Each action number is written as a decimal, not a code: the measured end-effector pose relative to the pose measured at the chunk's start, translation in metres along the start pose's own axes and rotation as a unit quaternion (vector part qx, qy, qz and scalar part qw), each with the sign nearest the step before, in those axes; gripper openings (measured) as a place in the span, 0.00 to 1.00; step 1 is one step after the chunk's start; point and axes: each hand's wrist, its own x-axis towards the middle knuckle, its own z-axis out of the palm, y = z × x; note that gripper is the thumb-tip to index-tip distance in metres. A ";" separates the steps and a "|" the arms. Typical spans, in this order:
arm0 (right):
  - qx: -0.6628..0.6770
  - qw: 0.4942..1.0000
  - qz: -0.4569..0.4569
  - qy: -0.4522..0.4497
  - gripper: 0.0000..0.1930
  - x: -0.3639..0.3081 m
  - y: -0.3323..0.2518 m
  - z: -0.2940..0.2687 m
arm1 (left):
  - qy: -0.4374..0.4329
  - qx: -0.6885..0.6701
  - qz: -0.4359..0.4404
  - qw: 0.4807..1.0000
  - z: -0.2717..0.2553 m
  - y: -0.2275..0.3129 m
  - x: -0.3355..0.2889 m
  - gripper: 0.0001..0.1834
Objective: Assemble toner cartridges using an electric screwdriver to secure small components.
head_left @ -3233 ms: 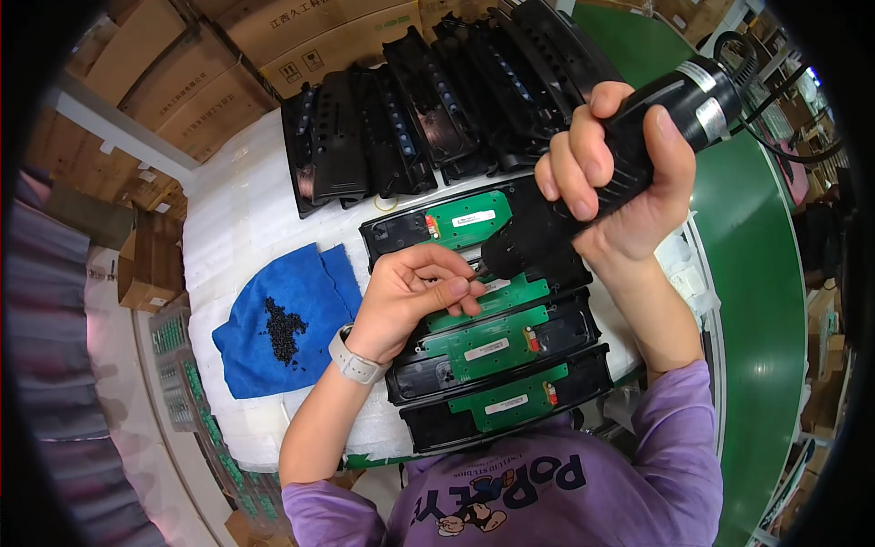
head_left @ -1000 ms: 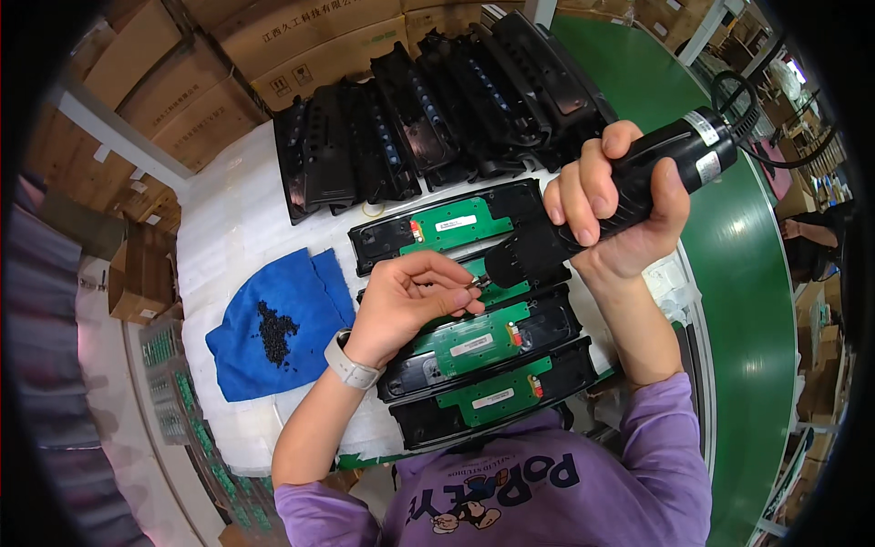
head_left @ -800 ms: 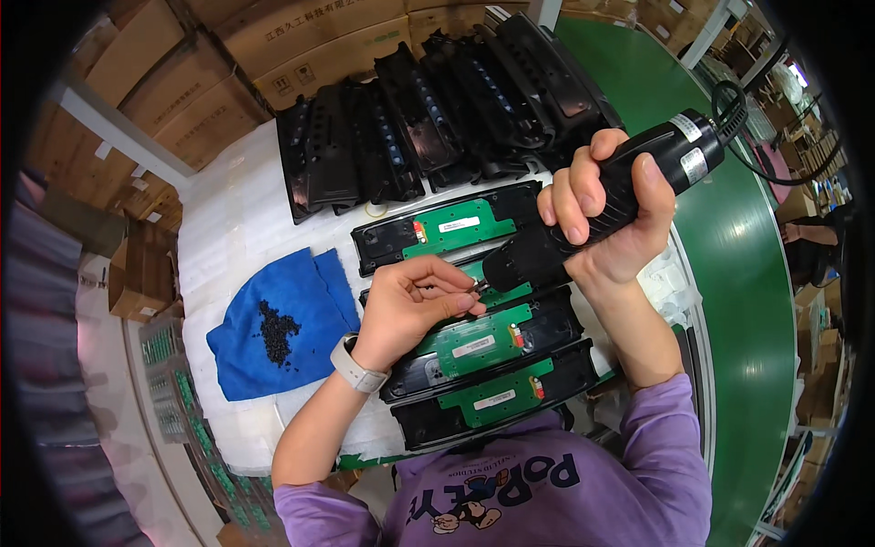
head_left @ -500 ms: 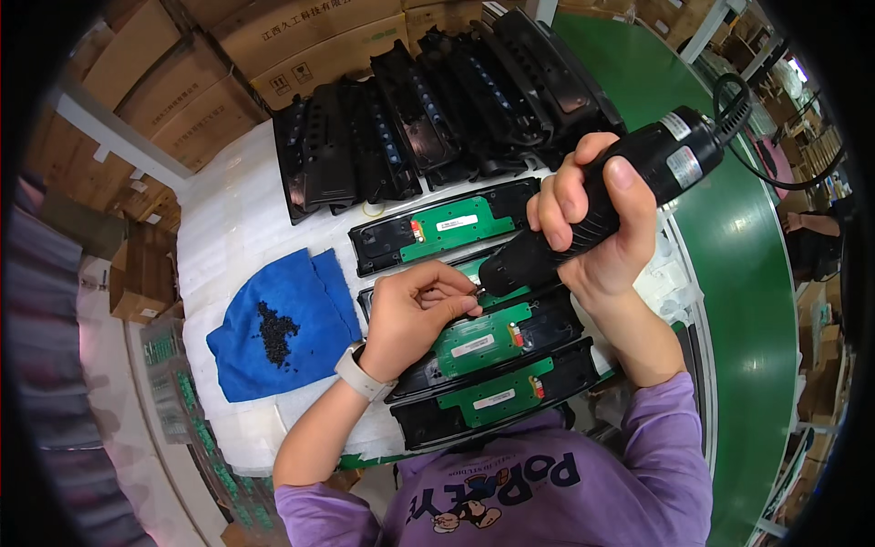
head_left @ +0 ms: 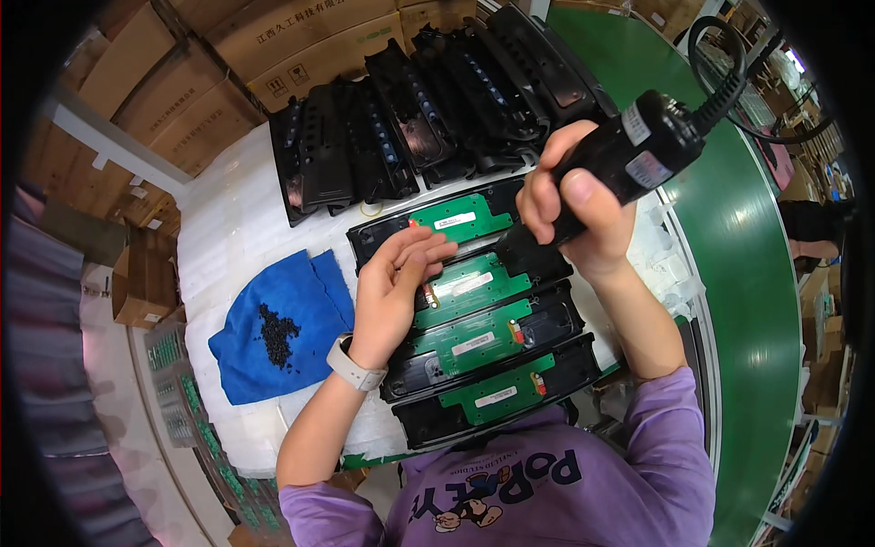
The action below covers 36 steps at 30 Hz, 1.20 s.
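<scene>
My right hand (head_left: 592,214) is wrapped round a black corded electric screwdriver (head_left: 658,137), whose nose points down and left over the row of panels. Its tip is hard to make out against the dark plastic. My left hand (head_left: 390,287) hovers over the left part of the panels, thumb and curled fingers drawn together; anything between them is too small or hidden to name. Below the hands lie black plastic panels with green circuit boards: a far one (head_left: 451,219), a second (head_left: 469,284), a third (head_left: 478,339) and the nearest (head_left: 497,397).
A blue cloth (head_left: 246,342) with a pile of small black screws (head_left: 277,335) lies left of my left hand. Several black plastic housings (head_left: 410,123) are stacked at the back, before cardboard boxes (head_left: 283,46). The screwdriver's cord (head_left: 720,96) loops at the upper right.
The screwdriver has lifted slightly and shifted up and left with my right hand. My left hand has moved left and away from its tip, uncovering more of the second panel's board.
</scene>
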 end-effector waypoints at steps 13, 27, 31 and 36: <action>-0.059 0.998 0.024 -0.022 0.10 -0.002 0.010 0.017 | -0.025 0.000 -0.071 0.997 -0.004 -0.005 0.000 0.13; -0.073 0.997 -0.006 -0.031 0.11 -0.004 0.011 0.019 | -0.047 -0.101 -0.124 0.986 -0.011 -0.006 0.003 0.05; 0.099 0.993 -0.037 -0.047 0.13 0.000 0.001 0.007 | -0.034 -0.159 -0.118 0.980 -0.012 -0.001 0.002 0.03; 0.239 0.965 -0.102 -0.040 0.16 0.005 -0.009 0.000 | -0.059 -0.192 -0.131 0.971 -0.004 0.006 -0.003 0.05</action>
